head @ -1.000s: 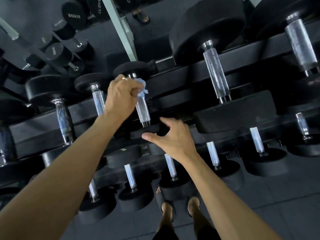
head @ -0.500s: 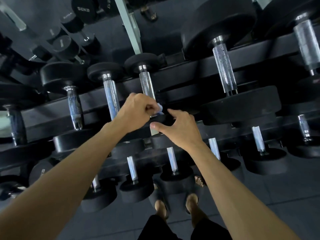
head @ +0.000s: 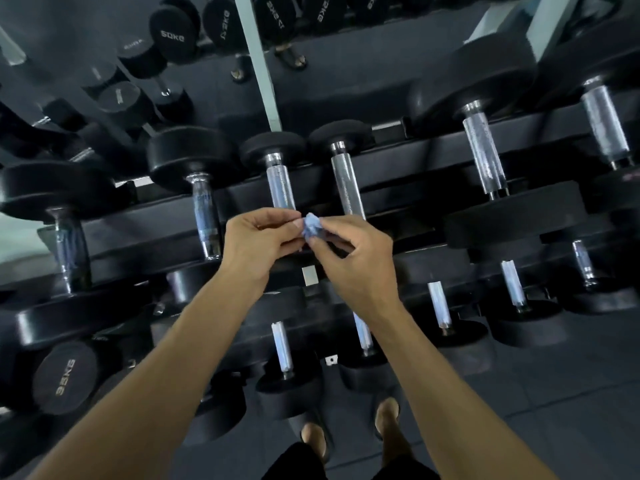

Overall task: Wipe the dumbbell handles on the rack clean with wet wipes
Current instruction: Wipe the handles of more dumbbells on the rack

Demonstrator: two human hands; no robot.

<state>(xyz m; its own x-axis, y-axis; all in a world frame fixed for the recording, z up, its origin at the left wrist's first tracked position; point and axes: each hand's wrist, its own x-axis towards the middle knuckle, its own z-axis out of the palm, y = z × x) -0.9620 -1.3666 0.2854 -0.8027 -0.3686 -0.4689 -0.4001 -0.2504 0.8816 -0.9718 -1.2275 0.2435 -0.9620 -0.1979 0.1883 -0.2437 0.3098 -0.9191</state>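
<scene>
Wipe: small crumpled pale-blue wet wipe (head: 311, 227), held in the air in front of the middle shelf of the rack, between the two hands.
Left hand (head: 258, 237): fingers curled, thumb and fingertips pinching the left edge of the wipe.
Right hand (head: 349, 251): fingers curled, thumb and forefinger pinching the right side of the same wipe.
Judged step: the wipe is being refolded or passed between hands before it goes onto a handle; which of the two cannot be told.
Rack: black tiered metal dumbbell rack (head: 398, 199) carrying black round-headed dumbbells on several shelves.
Nearest handle A: knurled chrome handle (head: 281, 187), directly beyond the left hand, its near end hidden behind the knuckles.
Nearest handle B: knurled chrome handle (head: 347, 187), just beyond the right hand and slightly to its right.
Long axis: both handles run away from the person, near end toward the hands, far end at the black round heads; a stroke along them would go forward and back.
Nearer hand: left for handle A, right for handle B; neither hand touches metal.
Lower shelf: shorter pale handles (head: 439, 304) below the forearms.
Floor: dark rubber tiles (head: 554, 393); sandalled feet below.
</scene>
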